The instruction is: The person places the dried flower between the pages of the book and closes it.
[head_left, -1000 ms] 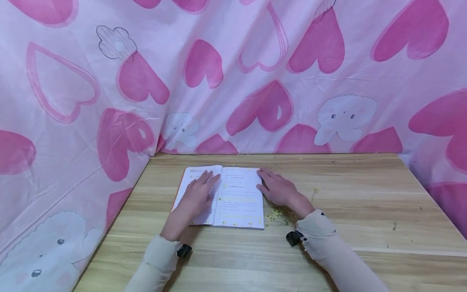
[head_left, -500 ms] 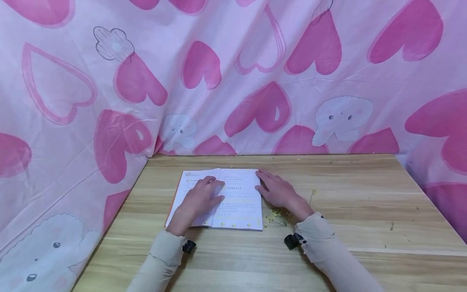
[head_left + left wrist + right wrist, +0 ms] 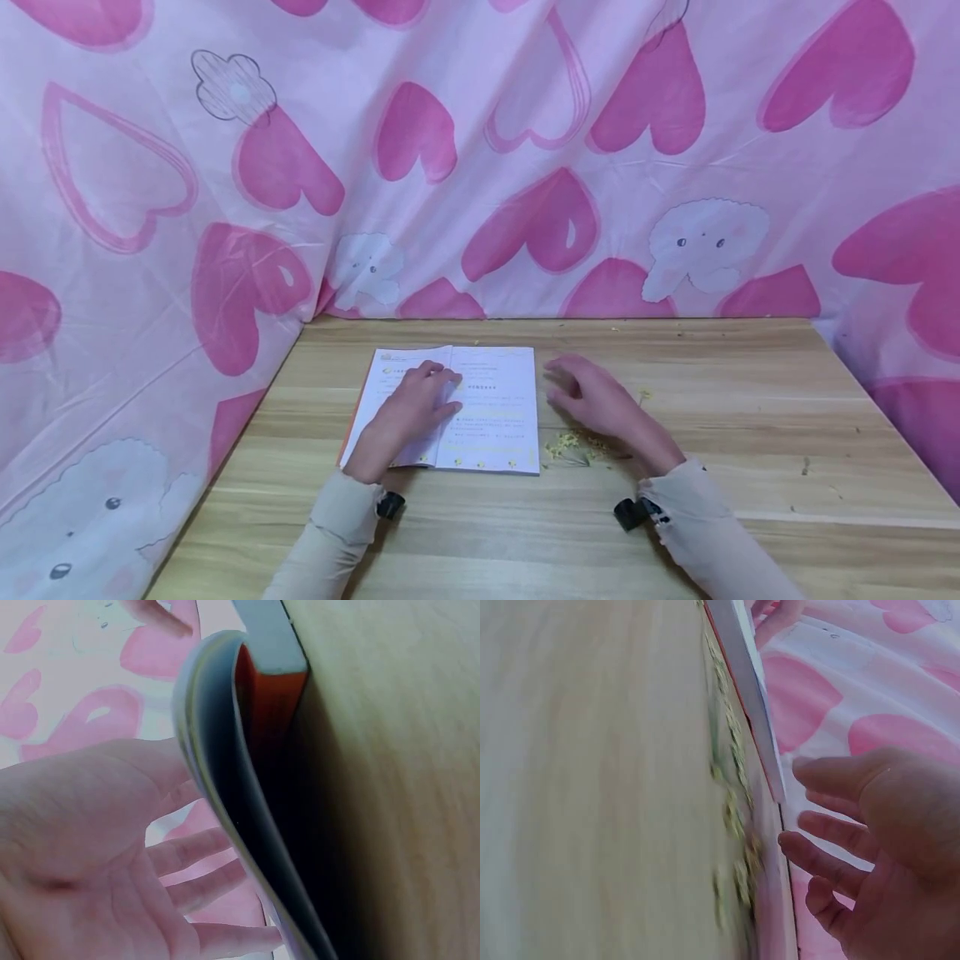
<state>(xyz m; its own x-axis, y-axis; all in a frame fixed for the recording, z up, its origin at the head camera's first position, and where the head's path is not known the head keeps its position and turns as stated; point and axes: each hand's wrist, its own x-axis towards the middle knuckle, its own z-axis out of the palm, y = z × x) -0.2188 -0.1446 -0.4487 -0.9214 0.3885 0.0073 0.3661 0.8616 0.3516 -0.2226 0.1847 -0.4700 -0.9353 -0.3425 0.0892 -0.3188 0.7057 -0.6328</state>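
An open book (image 3: 491, 425) with printed white pages and an orange cover edge lies on the table. My left hand (image 3: 408, 408) rests over its left page and the gutter, fingers spread and touching the paper. In the left wrist view those fingers (image 3: 199, 855) press on the bowed pages (image 3: 217, 765), which arch above the cover. My right hand (image 3: 600, 400) is off the book, just beyond its right edge, holding nothing. Its fingers are loosely bent in the right wrist view. Small dried yellow flowers (image 3: 573, 446) lie beneath and in front of that hand.
The wooden table (image 3: 495, 542) carries small plant bits on its right side. A single yellow sprig (image 3: 645, 393) lies behind the right wrist. Pink heart-patterned cloth (image 3: 525, 233) hangs along the back and left edges of the table.
The left hand slid slightly right and forward toward the gutter, and the left page shifted outward, then it stayed put. My right hand has let go of the book's right edge and moved right.
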